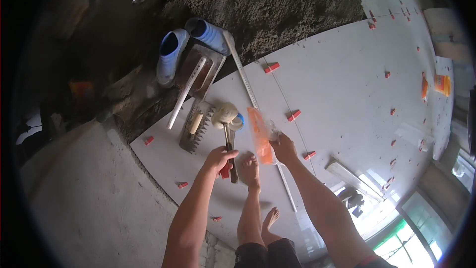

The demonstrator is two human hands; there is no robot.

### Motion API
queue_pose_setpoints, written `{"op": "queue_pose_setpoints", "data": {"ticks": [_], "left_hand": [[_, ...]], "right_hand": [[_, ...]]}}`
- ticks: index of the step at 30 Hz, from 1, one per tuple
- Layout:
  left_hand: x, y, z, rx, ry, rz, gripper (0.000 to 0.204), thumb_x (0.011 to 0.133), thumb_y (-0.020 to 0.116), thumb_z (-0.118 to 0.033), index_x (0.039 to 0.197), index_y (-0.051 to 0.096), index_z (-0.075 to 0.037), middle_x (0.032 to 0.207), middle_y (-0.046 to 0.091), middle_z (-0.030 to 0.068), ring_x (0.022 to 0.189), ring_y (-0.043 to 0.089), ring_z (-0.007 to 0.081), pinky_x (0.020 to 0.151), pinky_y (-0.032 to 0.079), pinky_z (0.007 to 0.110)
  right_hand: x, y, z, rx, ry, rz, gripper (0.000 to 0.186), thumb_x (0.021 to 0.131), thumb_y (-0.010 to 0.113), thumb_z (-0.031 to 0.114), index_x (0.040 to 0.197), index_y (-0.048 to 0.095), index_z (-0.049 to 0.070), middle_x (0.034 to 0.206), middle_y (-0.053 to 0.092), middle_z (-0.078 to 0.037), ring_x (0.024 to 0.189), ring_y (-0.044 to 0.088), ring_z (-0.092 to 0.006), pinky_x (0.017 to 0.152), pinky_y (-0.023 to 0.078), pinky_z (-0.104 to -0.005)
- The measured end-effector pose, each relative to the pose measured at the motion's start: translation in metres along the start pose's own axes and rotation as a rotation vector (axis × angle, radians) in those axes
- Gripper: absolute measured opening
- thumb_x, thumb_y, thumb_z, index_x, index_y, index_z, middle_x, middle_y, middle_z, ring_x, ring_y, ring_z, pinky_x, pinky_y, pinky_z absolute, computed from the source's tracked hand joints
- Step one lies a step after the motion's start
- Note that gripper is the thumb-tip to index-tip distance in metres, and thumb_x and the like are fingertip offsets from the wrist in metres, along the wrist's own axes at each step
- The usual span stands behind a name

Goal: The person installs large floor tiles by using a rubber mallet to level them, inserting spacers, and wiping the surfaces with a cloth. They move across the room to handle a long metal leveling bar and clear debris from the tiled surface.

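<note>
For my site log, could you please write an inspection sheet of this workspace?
Surface: large pale floor tiles with red levelling clips in the joints, next to grey mortar bed.
Job's things: rubber mallet; orange-and-clear plastic bag.
Clutter: notched trowel, flat trowel, long straightedge, blue boots.
Hands: left hand grips the mallet handle; right hand holds the bag.
Cables: nothing seen.
Surroundings: bare feet on tile; bright windows lower right.
</note>
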State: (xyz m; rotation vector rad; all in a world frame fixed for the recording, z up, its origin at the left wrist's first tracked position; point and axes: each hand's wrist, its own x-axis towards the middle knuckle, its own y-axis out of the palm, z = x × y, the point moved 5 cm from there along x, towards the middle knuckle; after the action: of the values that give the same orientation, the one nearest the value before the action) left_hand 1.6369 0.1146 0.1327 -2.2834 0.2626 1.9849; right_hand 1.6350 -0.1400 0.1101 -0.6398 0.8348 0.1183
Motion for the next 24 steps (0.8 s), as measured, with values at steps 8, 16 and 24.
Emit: {"op": "queue_pose_setpoints", "data": {"ticks": [8, 16, 24], "left_hand": [[-0.072, 0.013, -0.003, -0.088, 0.011, 0.12, 0.025, 0.085, 0.07, -0.028, 0.092, 0.06, -0.007, 0.073, 0.056, -0.0006, 0.05, 0.05, 0.0063, 0.041, 0.037, 0.022], [-0.096, 0.072, -0.037, -0.246, 0.078, 0.177, 0.019, 0.084, 0.069, -0.016, 0.093, 0.062, -0.001, 0.079, 0.061, 0.0051, 0.057, 0.055, 0.0115, 0.049, 0.046, 0.023], [-0.027, 0.165, -0.065, -0.093, -0.002, 0.128, 0.026, 0.08, 0.073, -0.022, 0.079, 0.059, -0.001, 0.06, 0.057, 0.0073, 0.041, 0.052, 0.0158, 0.034, 0.042, 0.03]], "right_hand": [[0.007, -0.057, -0.013, 0.194, 0.226, -0.094, 0.048, 0.083, 0.067, 0.034, 0.104, 0.059, -0.008, 0.096, 0.066, -0.023, 0.09, 0.065, -0.0342, 0.074, 0.049, -0.0404], [0.038, -0.124, -0.054, -0.119, 0.243, -0.293, 0.05, 0.086, 0.065, 0.035, 0.12, 0.054, 0.002, 0.083, 0.067, -0.009, 0.077, 0.065, -0.0209, 0.073, 0.051, -0.0328], [-0.061, -0.192, -0.054, -0.135, 0.041, 0.153, 0.037, 0.092, 0.061, 0.04, 0.106, 0.063, 0.006, 0.087, 0.069, -0.008, 0.074, 0.067, -0.0173, 0.068, 0.052, -0.032]]}}
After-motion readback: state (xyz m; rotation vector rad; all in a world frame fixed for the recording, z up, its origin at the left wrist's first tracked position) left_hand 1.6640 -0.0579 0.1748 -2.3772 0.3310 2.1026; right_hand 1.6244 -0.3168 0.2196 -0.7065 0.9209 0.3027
